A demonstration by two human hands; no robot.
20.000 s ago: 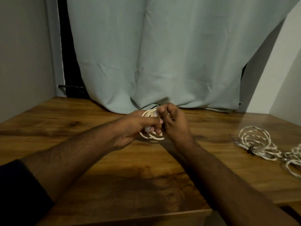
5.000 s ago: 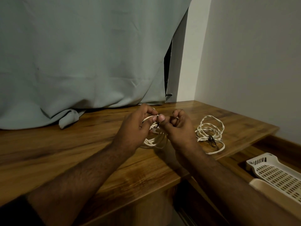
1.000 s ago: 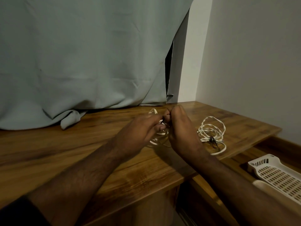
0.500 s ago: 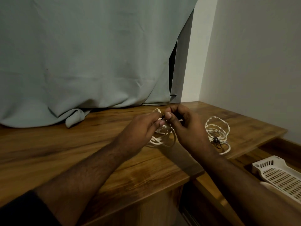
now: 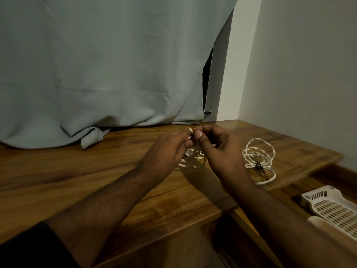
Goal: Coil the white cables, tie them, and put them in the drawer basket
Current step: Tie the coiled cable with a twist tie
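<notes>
A coiled white cable [image 5: 193, 161] hangs just above the wooden table [image 5: 96, 182], held between both hands. My left hand [image 5: 166, 151] grips the coil's top with curled fingers. My right hand [image 5: 220, 151] pinches at the same spot with thumb and forefinger, where a small dark tie is barely visible. A second white cable coil [image 5: 258, 157], bound with a dark tie, lies on the table to the right. The white slotted drawer basket [image 5: 332, 207] sits in the open drawer at the lower right.
A grey-green curtain [image 5: 116, 74] hangs behind the table and drapes onto its back edge. A pale wall closes the right side. The open wooden drawer [image 5: 301, 188] lies below the table's right end.
Both hands stay together on the coil's top, with the fingers shifting slightly around the tie. The view has drifted a little; the second coil lies unmoved.
</notes>
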